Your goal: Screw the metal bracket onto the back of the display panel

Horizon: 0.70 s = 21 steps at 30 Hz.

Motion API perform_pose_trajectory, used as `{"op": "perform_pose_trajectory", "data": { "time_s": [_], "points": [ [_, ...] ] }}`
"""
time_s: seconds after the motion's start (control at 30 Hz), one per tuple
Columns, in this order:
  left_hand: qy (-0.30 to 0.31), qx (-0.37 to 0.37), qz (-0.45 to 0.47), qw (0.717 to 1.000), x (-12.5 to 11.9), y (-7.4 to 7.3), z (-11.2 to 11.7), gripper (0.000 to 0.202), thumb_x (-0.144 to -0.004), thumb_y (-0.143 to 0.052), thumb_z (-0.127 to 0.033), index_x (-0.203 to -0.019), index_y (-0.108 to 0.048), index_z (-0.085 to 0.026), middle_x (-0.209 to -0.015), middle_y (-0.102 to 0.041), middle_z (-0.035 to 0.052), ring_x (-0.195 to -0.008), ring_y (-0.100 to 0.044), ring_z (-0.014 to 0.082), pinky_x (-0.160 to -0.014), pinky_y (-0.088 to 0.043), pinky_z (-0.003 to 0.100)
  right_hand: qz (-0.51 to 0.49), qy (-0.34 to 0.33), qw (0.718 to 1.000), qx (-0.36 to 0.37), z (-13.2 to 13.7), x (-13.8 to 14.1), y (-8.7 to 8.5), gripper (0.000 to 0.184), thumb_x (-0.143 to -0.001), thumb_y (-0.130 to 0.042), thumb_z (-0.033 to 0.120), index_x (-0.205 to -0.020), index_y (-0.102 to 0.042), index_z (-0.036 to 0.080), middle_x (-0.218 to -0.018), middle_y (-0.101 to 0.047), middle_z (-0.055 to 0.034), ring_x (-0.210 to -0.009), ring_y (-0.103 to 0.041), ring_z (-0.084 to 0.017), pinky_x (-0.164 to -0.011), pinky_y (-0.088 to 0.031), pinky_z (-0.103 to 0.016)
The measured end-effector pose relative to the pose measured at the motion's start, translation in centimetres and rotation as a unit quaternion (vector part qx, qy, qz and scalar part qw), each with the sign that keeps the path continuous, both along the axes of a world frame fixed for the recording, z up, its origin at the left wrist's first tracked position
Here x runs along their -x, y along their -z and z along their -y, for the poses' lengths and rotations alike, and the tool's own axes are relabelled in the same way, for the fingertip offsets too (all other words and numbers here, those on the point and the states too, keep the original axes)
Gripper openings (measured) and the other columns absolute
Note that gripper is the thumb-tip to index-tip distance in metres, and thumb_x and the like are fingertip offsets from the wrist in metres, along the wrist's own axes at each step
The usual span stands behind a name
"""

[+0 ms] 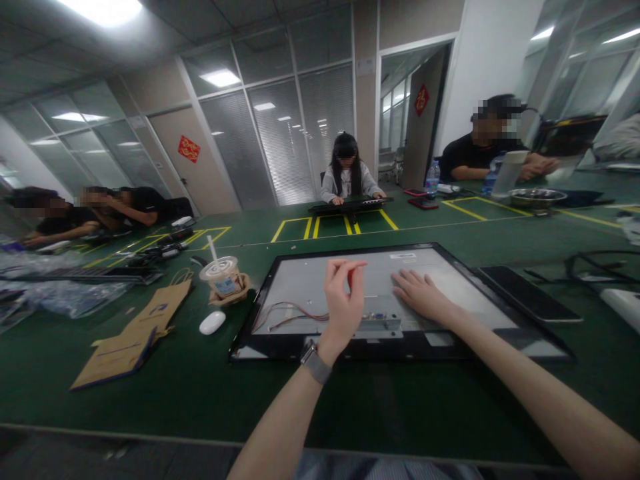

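Note:
A flat display panel (310, 280) lies on the table before me, its grey metal back up inside a black frame. My left hand (345, 293), with a watch (315, 362) on its wrist, is raised over the panel's middle. Its thumb and fingers are closed in a pinch; what they hold, if anything, I cannot make out. My right hand (420, 293) rests flat on the metal back, fingers spread. Thin wires (290, 308) run across the panel's left side to a small connector board (383, 322), partly behind my left hand.
Left of the panel stand an iced drink cup (220, 273) in a cardboard holder, a white earbud case (213, 323) and a flattened paper bag (133, 333). A phone (530, 293) and cables (580, 263) lie to the right. Across the green table a person (350, 177) handles a dark panel.

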<state>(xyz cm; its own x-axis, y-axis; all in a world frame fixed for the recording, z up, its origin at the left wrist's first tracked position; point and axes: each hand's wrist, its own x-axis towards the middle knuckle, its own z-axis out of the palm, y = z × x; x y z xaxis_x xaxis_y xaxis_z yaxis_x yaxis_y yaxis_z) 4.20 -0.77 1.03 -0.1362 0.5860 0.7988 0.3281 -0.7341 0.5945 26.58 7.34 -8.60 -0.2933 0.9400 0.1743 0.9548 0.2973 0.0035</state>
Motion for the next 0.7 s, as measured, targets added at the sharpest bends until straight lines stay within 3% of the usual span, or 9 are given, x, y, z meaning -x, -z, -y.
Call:
{"op": "perform_pose_trajectory", "data": {
  "time_s": [0.17, 0.33, 0.43, 0.53, 0.7],
  "points": [
    [0.041, 0.027, 0.081, 0.996, 0.0, 0.5, -0.4, 0.025, -0.102, -0.032, -0.026, -0.102, -0.056, -0.019, -0.078, -0.058, 0.0016, -0.069, -0.056, 0.0132, -0.066, -0.048, 0.026, 0.008, 0.001, 1.000, 0.011, 0.3, 0.1, -0.4, 0.061, -0.099, -0.018, 0.044, -0.148, -0.042, 0.018, -0.154, -0.040, -0.0168, -0.140, -0.035, -0.036, -0.108, -0.031, -0.061],
    [0.019, 0.043, 0.033, 0.998, 0.0, 0.8, -0.2, 0.026, -0.102, -0.037, -0.035, -0.103, -0.058, -0.019, -0.068, -0.049, -0.0018, -0.059, -0.048, 0.0123, -0.058, -0.040, 0.025, 0.012, 0.004, 1.000, 0.012, 0.5, 0.3, -0.7, 0.061, -0.098, -0.018, 0.042, -0.148, -0.042, 0.016, -0.154, -0.039, -0.0177, -0.140, -0.034, -0.037, -0.108, -0.032, -0.062],
    [0.052, 0.066, 0.023, 0.996, 0.0, 0.7, 0.0, 0.032, -0.103, -0.036, -0.040, -0.089, -0.057, -0.019, -0.062, -0.044, -0.0039, -0.053, -0.043, 0.0113, -0.053, -0.036, 0.025, 0.019, 0.003, 1.000, 0.015, 0.4, 0.3, -0.8, 0.062, -0.098, -0.018, 0.041, -0.148, -0.042, 0.014, -0.154, -0.040, -0.0189, -0.140, -0.035, -0.037, -0.108, -0.032, -0.062],
    [0.042, 0.044, 0.027, 0.998, 0.0, 0.2, 0.2, 0.043, -0.103, -0.036, -0.042, -0.067, -0.046, -0.020, -0.062, -0.043, -0.0022, -0.058, -0.045, 0.0119, -0.057, -0.038, 0.025, 0.016, 0.002, 1.000, 0.014, 0.4, 0.3, -0.7, 0.061, -0.098, -0.018, 0.040, -0.147, -0.043, 0.015, -0.153, -0.040, -0.0187, -0.140, -0.035, -0.037, -0.108, -0.031, -0.062],
    [0.028, 0.019, 0.047, 0.998, 0.2, -0.3, 0.1, 0.045, -0.103, -0.034, -0.040, -0.064, -0.044, -0.019, -0.073, -0.046, 0.0012, -0.067, -0.047, 0.0130, -0.063, -0.040, 0.026, 0.018, 0.001, 1.000, 0.004, 0.3, 0.2, -0.4, 0.060, -0.098, -0.019, 0.041, -0.147, -0.043, 0.016, -0.153, -0.041, -0.0182, -0.139, -0.036, -0.037, -0.107, -0.032, -0.062]
  ]
}}
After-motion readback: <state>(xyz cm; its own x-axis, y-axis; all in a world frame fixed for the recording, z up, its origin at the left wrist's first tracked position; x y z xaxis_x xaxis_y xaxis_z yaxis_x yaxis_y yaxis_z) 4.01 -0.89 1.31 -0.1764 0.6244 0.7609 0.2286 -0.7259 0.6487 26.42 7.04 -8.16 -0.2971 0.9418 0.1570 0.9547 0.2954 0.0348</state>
